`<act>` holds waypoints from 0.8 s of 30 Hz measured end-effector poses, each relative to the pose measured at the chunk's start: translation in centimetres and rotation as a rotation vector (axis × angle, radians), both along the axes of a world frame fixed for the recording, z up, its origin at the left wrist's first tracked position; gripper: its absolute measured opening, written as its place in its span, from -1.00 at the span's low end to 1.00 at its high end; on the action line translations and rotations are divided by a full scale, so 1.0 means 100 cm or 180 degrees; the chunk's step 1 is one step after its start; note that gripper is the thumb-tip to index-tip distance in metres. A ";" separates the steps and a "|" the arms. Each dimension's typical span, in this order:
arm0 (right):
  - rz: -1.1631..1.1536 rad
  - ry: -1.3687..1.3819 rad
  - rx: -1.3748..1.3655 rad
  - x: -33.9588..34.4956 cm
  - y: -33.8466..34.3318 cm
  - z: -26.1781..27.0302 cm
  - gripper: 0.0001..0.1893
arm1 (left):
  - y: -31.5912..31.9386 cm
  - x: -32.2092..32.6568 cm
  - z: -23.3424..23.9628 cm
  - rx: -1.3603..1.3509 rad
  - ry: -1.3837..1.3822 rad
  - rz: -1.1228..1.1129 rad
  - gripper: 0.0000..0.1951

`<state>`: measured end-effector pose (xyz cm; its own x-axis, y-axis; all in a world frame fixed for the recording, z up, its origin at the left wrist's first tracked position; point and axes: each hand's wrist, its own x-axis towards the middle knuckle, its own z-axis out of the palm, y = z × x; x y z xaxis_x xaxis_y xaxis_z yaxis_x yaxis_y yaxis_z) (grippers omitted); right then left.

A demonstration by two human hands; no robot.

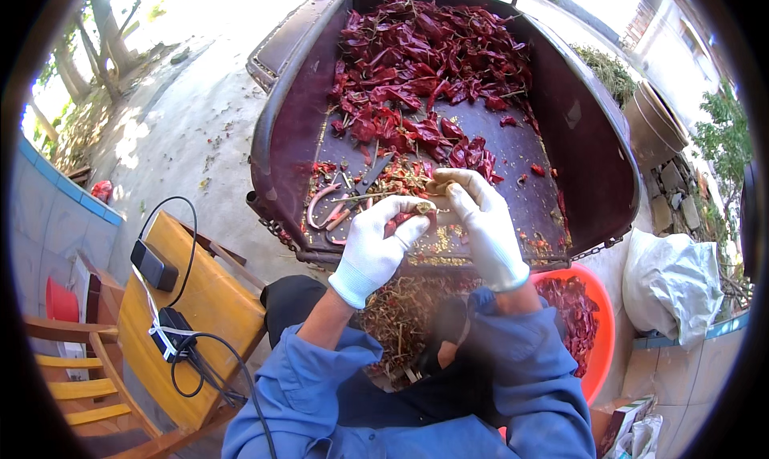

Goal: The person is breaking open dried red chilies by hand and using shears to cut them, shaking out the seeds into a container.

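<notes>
Both hands wear white knit gloves, their fingertips stained, over the near edge of a dark red metal cart bed [520, 203]. In my left hand [387, 237] is a dried red chili pepper [398, 223], its pale stem end up by the thumb and forefinger. My right hand [474, 218] is just to the right, thumb and fingers brought together; whether something small is between them cannot be told. Scissors [366, 182] with pink handles lie open beyond my left hand, among seeds and chili scraps. A large heap of dried red chilies [432, 50] fills the bed's far part.
Below the cart, stems and debris [390, 321] lie between my legs. An orange-red plastic basin [604, 321] of chilies stands at the right, near a white sack [670, 285]. A wooden chair [204, 267] with black adapters and cables is at the left. Chains hang at the cart's near corners.
</notes>
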<state>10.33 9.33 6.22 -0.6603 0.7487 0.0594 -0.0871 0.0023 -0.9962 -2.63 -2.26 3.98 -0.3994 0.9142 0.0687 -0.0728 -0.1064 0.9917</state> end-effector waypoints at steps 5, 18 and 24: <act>0.0432 -0.0133 0.0280 -0.001 -0.014 -0.003 -0.64 | 0.002 -0.003 0.000 0.0249 -0.0051 0.0190 -0.72; -0.0630 -0.0714 0.2719 0.001 -0.013 -0.011 -0.78 | 0.001 -0.003 0.001 0.0299 0.0541 0.0703 -0.80; -0.0663 -0.0842 0.4069 0.003 -0.011 -0.006 -0.80 | 0.004 -0.007 -0.009 0.0735 0.2660 0.1165 -0.81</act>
